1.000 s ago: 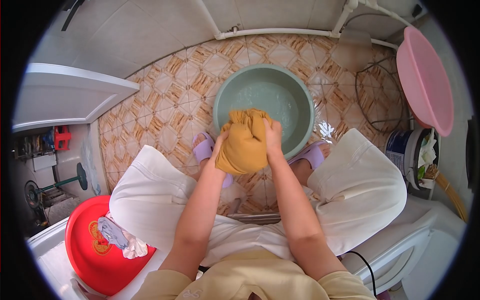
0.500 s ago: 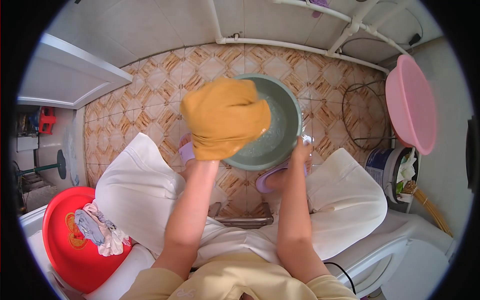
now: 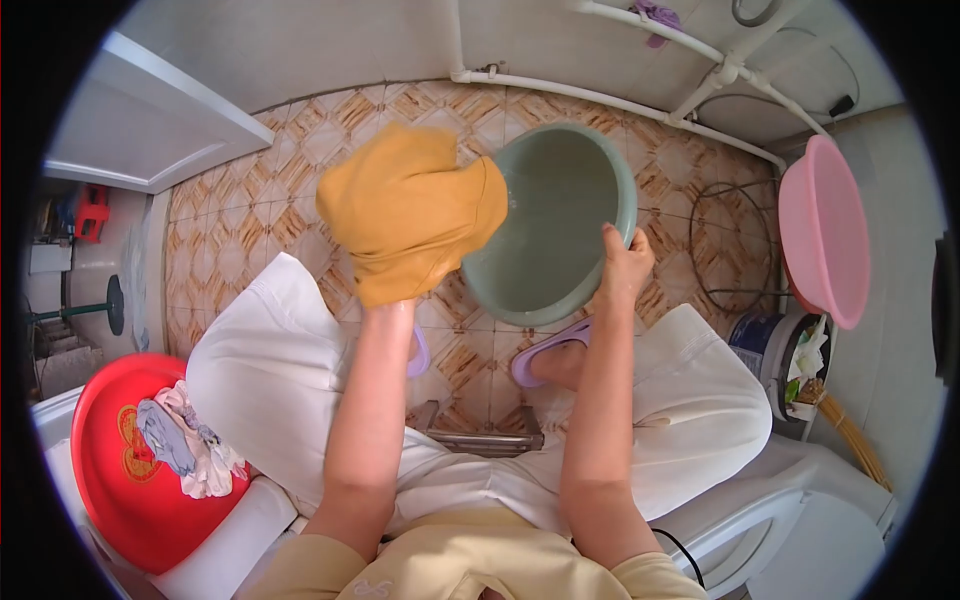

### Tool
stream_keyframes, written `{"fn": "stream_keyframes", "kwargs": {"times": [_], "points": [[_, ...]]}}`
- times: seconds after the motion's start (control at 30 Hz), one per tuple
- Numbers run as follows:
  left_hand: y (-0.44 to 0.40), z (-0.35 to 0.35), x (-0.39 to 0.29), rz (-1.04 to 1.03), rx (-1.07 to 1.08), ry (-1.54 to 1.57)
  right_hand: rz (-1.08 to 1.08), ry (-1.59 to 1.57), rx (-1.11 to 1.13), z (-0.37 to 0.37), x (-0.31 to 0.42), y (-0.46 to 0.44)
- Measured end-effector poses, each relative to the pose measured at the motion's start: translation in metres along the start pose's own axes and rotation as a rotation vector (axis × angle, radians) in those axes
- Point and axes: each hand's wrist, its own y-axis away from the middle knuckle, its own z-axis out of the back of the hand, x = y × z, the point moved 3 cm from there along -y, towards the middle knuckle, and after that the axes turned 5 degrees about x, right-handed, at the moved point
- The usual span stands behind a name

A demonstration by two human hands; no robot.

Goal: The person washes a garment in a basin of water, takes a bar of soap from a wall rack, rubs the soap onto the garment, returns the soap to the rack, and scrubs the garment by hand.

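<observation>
A mustard-yellow cloth (image 3: 400, 215), bunched and folded, hangs over my left hand, which is hidden under it; only the wet wrist shows below. The cloth is held up beside the left rim of a grey-green plastic basin (image 3: 627, 185) and overlaps that rim. My right hand (image 3: 625, 268) grips the basin's right rim, thumb over the edge and fingers curled outside. The basin is tipped, and its inside looks smooth; how much water it holds I cannot make out.
A red basin (image 3: 100, 430) with small crumpled clothes (image 3: 190, 440) stands at lower left. A pink basin (image 3: 822, 235) leans by the right wall, near a bin (image 3: 765, 345) and a looped hose (image 3: 705, 285). White pipes (image 3: 600, 97) run along the wall. Purple slippers (image 3: 525, 368) are on the tiles.
My right hand has lifted and tipped the basin, moving it to the right. My left hand has carried the yellow cloth left, off the basin's middle. The foamy water seen before no longer shows.
</observation>
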Motion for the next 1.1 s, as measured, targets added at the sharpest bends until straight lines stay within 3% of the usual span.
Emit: {"fn": "stream_keyframes", "kwargs": {"times": [0.07,0.2,0.27,0.37,0.43,0.5,0.57,0.6,0.67,0.73,0.8,0.87,0.9,0.93,1.0,1.07,1.1], "points": [[-0.002,0.006,-0.001,-0.068,-0.011,-0.145,0.114,0.124,0.042,-0.007,0.012,0.005],[0.009,-0.001,0.026,0.016,0.03,-0.23,0.314,0.397,-0.049,-0.009,0.029,-0.002],[0.002,-0.002,0.024,0.022,-0.005,0.012,0.448,0.478,-0.1,-0.008,0.042,-0.005],[-0.001,-0.006,0.009,0.018,-0.008,0.113,0.597,0.631,-0.116,-0.006,0.049,-0.007],[-0.001,-0.015,0.018,0.009,-0.005,0.023,0.67,0.713,-0.083,-0.01,0.053,0.002],[0.007,-0.036,0.023,-0.005,0.002,-0.059,0.932,0.989,-0.069,-0.019,0.054,0.013],[0.019,-0.061,0.034,0.315,-0.177,1.18,1.014,1.075,-0.04,-0.026,0.047,0.016],[0.018,-0.049,0.024,0.314,-0.187,1.174,1.091,1.169,-0.031,-0.029,0.044,0.019],[0.018,-0.033,-0.005,0.956,-0.378,2.313,1.114,1.134,-0.01,-0.032,0.048,0.026],[0.021,-0.035,-0.007,0.98,-0.436,2.262,1.135,1.091,0.003,-0.034,0.049,0.031],[0.027,-0.046,0.007,1.007,-0.483,2.221,0.68,0.554,-0.021,-0.019,0.046,0.024],[0.032,-0.067,0.03,0.786,-0.336,2.124,0.586,0.499,-0.057,-0.01,0.049,0.021],[0.026,-0.064,0.024,0.766,-0.326,2.139,0.392,0.156,-0.034,-0.002,0.03,0.01],[0.026,-0.056,0.015,0.857,-0.31,2.11,0.194,-0.182,-0.004,0.005,0.01,0.001],[0.026,-0.051,0.007,0.93,-0.279,2.096,0.008,-0.38,0.046,0.011,-0.019,0.002],[0.036,-0.059,0.013,1.136,-0.246,1.923,-0.123,-0.521,0.079,0.017,-0.06,0.006],[0.041,-0.069,0.02,1.121,-0.24,1.935,-0.177,-0.55,0.065,0.021,-0.082,0.007]]}}
